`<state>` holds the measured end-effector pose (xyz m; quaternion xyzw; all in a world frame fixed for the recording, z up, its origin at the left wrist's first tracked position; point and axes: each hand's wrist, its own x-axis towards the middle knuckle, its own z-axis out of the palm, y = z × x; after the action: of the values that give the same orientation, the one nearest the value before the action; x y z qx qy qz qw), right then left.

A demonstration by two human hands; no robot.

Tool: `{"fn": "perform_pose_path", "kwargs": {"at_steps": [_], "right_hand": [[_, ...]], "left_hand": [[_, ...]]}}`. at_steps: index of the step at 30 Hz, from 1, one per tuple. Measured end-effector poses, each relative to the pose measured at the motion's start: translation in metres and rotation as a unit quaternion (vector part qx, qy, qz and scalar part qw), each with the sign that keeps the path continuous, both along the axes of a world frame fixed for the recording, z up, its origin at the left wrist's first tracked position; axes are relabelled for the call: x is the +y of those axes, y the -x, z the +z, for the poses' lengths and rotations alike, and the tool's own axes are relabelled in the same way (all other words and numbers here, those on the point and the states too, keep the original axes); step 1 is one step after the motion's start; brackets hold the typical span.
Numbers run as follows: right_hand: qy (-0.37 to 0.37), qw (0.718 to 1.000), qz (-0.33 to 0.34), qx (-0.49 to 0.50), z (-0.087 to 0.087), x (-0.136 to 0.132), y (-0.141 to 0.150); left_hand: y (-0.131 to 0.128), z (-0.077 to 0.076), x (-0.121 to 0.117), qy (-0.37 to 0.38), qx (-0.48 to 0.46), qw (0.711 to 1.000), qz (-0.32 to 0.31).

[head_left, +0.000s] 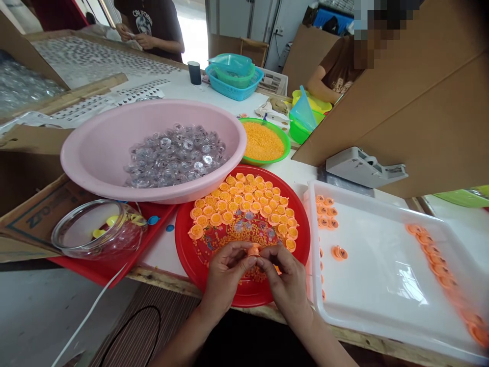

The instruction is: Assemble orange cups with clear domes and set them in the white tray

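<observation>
1. In the head view, at the lower middle of the frame, your left hand [225,272] and right hand [284,275] meet fingertip to fingertip, both pinching one small orange cup [253,250] between thumbs and forefingers.
2. That cup sits right between your two hands, above the near part of the red plate [184,255]. Your fingers cover much of it, so you cannot tell from here exactly how it is turned.
3. It looks like thin moulded plastic, so expect it to feel very light and fairly stiff. The smooth surface may slip if your fingertips are damp, and a hard squeeze could bend the rim; a gentle grip on opposite sides of the body should suit it best.
4. Just beyond your hands, in the middle of the frame, more orange cups [233,206] stand close together on the plate, with loose orange beads [239,236] scattered nearer you.
5. To the right of your right hand, the white tray [367,285] holds other orange pieces [435,259] along its sides.
6. At the left of centre, the pink basin [91,153] holds a heap of clear caps [179,158]; just right of it, a green bowl [278,159] is full of orange bits [263,141]. All of this rests on the bench [157,250].
</observation>
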<state>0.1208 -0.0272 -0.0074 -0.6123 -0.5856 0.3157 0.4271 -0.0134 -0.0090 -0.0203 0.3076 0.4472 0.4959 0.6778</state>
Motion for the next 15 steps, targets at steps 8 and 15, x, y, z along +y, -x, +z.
{"fn": "perform_pose_path", "kwargs": {"at_steps": [8,15], "right_hand": [[0.052,0.996,-0.028,0.064,0.0006,-0.0013,0.0070],[0.025,0.998,-0.004,0.051,0.0024,0.0020,0.0083]], "left_hand": [[-0.0033,-0.0021,-0.0034,0.030,-0.001,0.998,0.048],[0.0008,-0.0054,-0.0005,0.020,0.004,0.999,0.045]]}}
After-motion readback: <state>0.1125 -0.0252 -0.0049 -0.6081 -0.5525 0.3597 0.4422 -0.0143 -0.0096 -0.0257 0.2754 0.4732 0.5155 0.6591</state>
